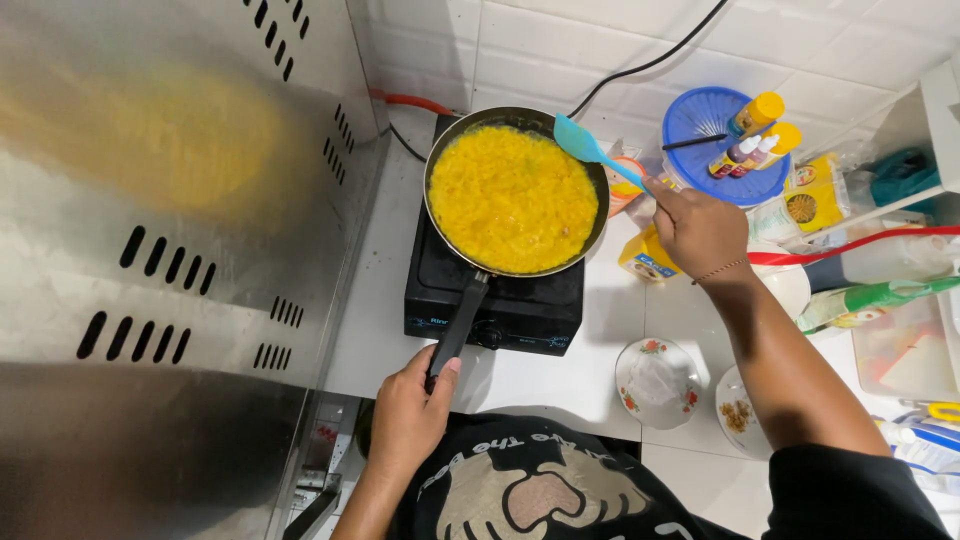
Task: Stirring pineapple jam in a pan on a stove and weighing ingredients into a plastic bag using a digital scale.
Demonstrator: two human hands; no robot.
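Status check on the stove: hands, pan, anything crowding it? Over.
Left hand grips the pan handle. Right hand holds blue spatula at the pan rim. Yellow egg mix fills pan. Floral bowl sits clear, beside the burner.

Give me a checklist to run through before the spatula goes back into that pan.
1. Left hand grips the black pan handle: ok.
2. Right hand holds the turquoise spatula: ok.
3. Spatula blade at the rim of the round dark frying pan, not in the food: ok.
4. Yellow egg mixture lies inside the rim, none spilled: ok.
5. Pan sits centred on the black single-burner stove: ok.
6. Burner on or off: cannot tell.
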